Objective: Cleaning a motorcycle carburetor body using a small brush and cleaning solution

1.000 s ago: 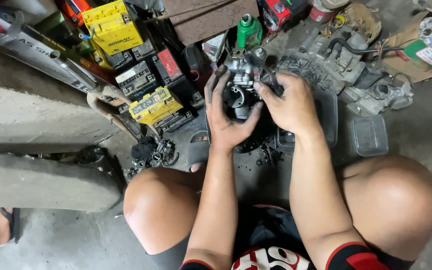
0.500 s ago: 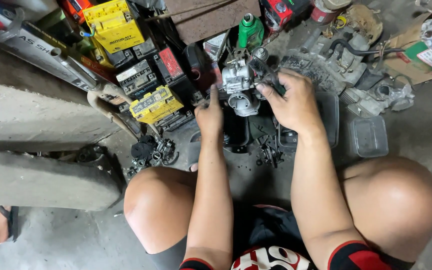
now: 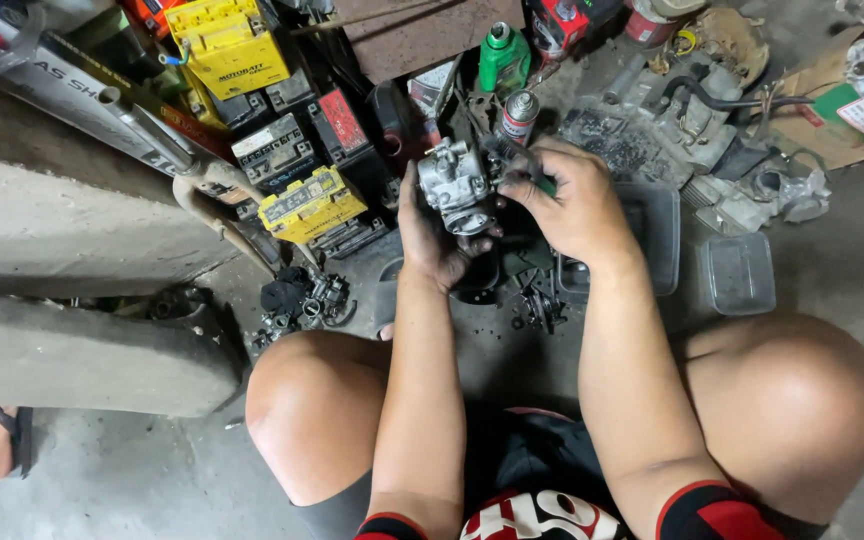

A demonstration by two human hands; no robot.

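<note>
Bare forearms, bare hands: left hand (image 3: 439, 240), right hand (image 3: 574, 205), dark grime on fingers and palm. Bare knees (image 3: 317, 405) too, rounded, uncovered to the thigh. Black sleeves ending in a red band with a thin white line at the right sleeve cuff (image 3: 717, 510), red trim on the left sleeve cuff (image 3: 392, 525). Black shirt front (image 3: 542, 515) with large red-and-white print. Dark shorts (image 3: 527, 455) between the thighs.

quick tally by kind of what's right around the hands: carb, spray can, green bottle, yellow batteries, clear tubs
Grey metal carburetor, cupped in the left hand and touched by the right hand: 1
Silver spray can with red band: 1
Green plastic bottle: 1
Yellow box-shaped batteries: 2
Clear plastic tubs: 2
Total: 7
</note>
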